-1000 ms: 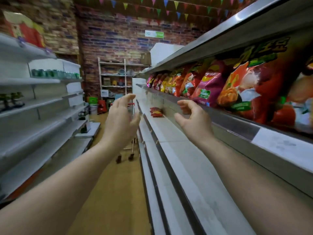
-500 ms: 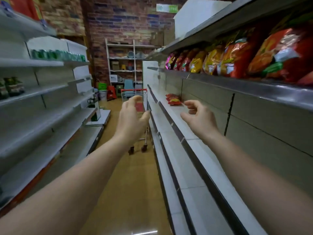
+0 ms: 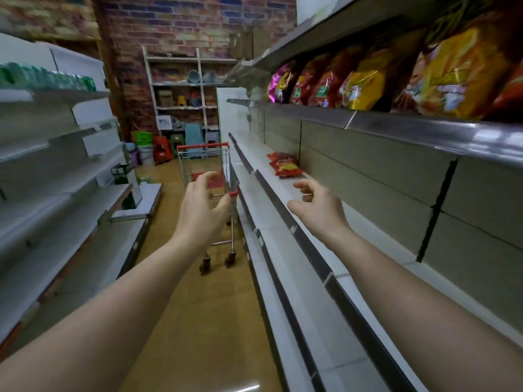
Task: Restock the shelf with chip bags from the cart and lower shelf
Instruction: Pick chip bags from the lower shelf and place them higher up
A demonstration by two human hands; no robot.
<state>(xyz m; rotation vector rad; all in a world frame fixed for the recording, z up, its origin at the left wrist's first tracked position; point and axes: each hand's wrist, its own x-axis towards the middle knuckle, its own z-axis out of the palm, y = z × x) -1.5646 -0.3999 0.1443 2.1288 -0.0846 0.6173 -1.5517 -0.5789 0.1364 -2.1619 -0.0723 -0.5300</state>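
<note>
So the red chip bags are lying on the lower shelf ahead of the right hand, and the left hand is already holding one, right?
Not quite. The head view shows the left hand empty, fingers loosely curled in front of the cart. The red chip bags do lie on the lower shelf ahead of the right hand.

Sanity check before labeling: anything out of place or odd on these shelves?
Only the red chip bags: they lie flat on the lower shelf, while the others stand upright on the upper shelf. Both hands are empty.
</note>
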